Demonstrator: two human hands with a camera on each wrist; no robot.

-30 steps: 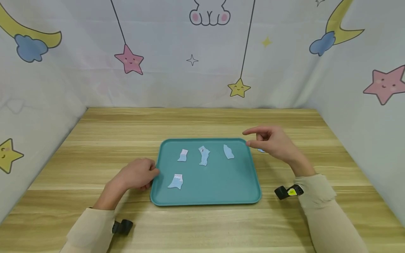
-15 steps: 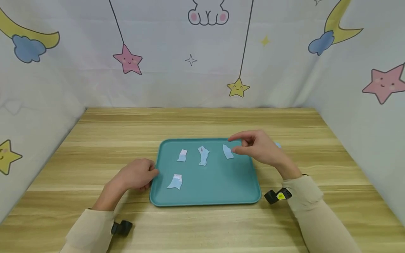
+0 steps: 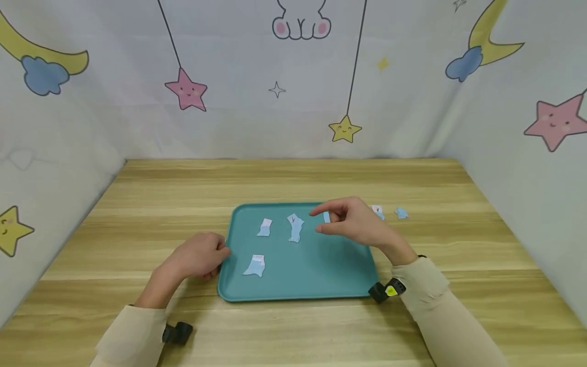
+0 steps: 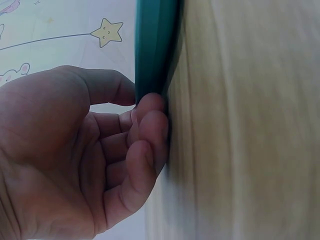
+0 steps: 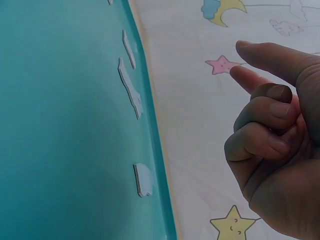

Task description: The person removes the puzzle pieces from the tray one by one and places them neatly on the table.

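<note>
A teal tray [image 3: 298, 278] lies on the table. My left hand [image 3: 199, 255] holds its left edge, with the thumb [image 4: 112, 87] at the rim and the other fingers curled at its side. On the tray are flat, jagged light-blue and white pieces: a small one [image 3: 264, 228] at the back left, a longer one [image 3: 295, 228] in the middle, and another [image 3: 255, 266] at the front left. A further piece [image 3: 326, 217] is partly hidden by my right hand [image 3: 357, 221]. That hand hovers over the tray, thumb and index finger spread apart, nothing between them.
Two more jagged pieces lie on the wooden table beyond the tray's right edge, a white-and-blue one [image 3: 378, 211] and a blue one [image 3: 401, 212]. A printed fabric backdrop [image 3: 238, 122] encloses the table at the back and sides.
My right hand has moved left, from beyond the tray's right edge to over its back right part. The two pieces right of the tray now show. My left hand stays at the edge.
</note>
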